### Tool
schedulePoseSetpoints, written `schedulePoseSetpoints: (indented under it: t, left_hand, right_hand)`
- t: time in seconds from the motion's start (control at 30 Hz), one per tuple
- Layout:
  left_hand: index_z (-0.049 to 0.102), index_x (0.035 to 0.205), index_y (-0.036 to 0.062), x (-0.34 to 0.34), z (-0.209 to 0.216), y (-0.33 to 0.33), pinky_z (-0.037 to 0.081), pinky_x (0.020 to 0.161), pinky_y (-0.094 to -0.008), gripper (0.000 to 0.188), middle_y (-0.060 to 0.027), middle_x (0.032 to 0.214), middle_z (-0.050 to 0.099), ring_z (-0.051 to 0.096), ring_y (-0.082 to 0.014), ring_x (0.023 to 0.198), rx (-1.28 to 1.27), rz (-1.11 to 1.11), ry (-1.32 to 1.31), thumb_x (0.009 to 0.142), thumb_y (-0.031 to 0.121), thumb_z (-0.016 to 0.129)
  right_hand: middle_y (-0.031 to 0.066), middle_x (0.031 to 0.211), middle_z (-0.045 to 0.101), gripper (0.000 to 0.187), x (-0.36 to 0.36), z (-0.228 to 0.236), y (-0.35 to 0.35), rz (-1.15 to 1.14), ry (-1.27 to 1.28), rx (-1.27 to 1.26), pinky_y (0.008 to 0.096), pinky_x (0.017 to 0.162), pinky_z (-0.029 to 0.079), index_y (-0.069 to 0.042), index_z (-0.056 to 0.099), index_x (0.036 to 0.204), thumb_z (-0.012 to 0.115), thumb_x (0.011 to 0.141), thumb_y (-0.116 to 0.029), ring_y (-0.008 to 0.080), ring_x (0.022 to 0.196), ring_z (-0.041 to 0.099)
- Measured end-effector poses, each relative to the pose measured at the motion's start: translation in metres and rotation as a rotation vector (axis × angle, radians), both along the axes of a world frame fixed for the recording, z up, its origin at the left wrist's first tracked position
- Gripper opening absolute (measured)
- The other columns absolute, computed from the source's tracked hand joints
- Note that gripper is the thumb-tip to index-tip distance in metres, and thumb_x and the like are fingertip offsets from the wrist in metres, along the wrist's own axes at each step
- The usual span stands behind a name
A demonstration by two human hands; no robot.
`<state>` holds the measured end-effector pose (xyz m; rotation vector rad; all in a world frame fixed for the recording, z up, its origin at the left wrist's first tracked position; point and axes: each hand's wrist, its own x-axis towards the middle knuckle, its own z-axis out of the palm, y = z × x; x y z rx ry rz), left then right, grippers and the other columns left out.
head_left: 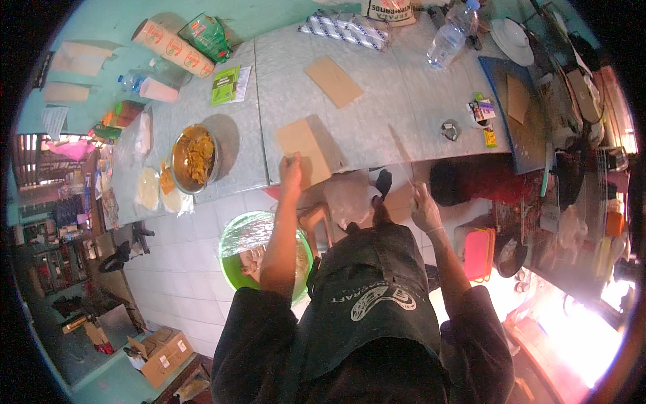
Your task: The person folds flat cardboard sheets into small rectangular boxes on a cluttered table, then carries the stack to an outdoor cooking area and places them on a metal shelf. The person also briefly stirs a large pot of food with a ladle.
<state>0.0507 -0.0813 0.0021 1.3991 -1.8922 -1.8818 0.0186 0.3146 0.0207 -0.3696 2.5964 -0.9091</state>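
Observation:
My left hand (291,174) grips a tan cardboard rectangle (306,143) by its near left part, at the front edge of the grey metal table (235,158). My right hand (424,209) is closed around the handle of what looks like a long thin knife. Its blurred blade (402,149) points away from me over the table edge, apart from the cardboard. A second flat tan cardboard piece (334,81) lies farther back on the table.
A metal bowl of orange-brown food (195,158) stands on the left, beside flat pale rounds in plastic (148,188). A green tub (232,266) sits below the table edge. Toward the back right are a water bottle (454,34) and a blue-edged board (511,111).

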Motion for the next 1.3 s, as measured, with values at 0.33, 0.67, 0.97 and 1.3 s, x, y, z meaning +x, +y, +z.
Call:
schedulePoseSetpoints:
  t: [0.33,0.67,0.97,1.3]
  left_hand:
    - [0.059,0.116,-0.0005,-0.054,0.018,0.045,0.053,0.054,-0.0434,0.028,-0.0134,0.103,0.066,0.067,-0.0274,0.081,0.579,0.262,0.125,0.100,0.017,0.043]
    - [0.052,0.125,-0.0060,-0.051,0.033,0.048,0.058,0.078,-0.0396,0.032,-0.0143,0.116,0.062,0.066,-0.0265,0.099,0.517,0.234,0.129,0.101,0.013,0.043]
    - [0.051,0.124,-0.0044,-0.049,0.027,0.049,0.052,0.082,-0.0416,0.035,-0.0146,0.116,0.060,0.063,-0.0265,0.101,0.370,0.220,0.136,0.101,0.022,0.048]
    - [0.043,0.112,-0.0027,-0.081,-0.024,0.098,0.048,0.087,-0.0491,0.027,-0.0281,0.111,0.060,0.061,-0.0421,0.103,-0.381,-0.080,0.017,0.098,0.019,0.045]
  right_hand:
    - [0.0091,0.093,0.059,0.034,0.066,0.124,-0.059,-0.109,0.242,-0.001,0.0430,0.069,0.052,-0.023,0.062,0.127,0.058,0.093,-0.020,0.0314,0.083,0.063]
    - [0.0066,0.095,0.061,0.029,0.088,0.128,-0.051,-0.070,0.345,0.028,0.0409,0.069,0.053,-0.019,0.067,0.118,0.060,0.090,-0.019,0.0274,0.087,0.064]
    - [0.0079,0.096,0.059,0.030,0.088,0.134,-0.058,-0.075,0.311,0.040,0.0427,0.072,0.052,-0.019,0.065,0.121,0.059,0.092,-0.020,0.0289,0.088,0.063]
    - [0.0143,0.110,0.052,0.066,0.068,0.007,-0.078,-0.051,0.075,0.096,0.0494,0.067,0.054,-0.026,0.036,0.146,0.056,0.085,-0.008,0.0389,0.084,0.064]
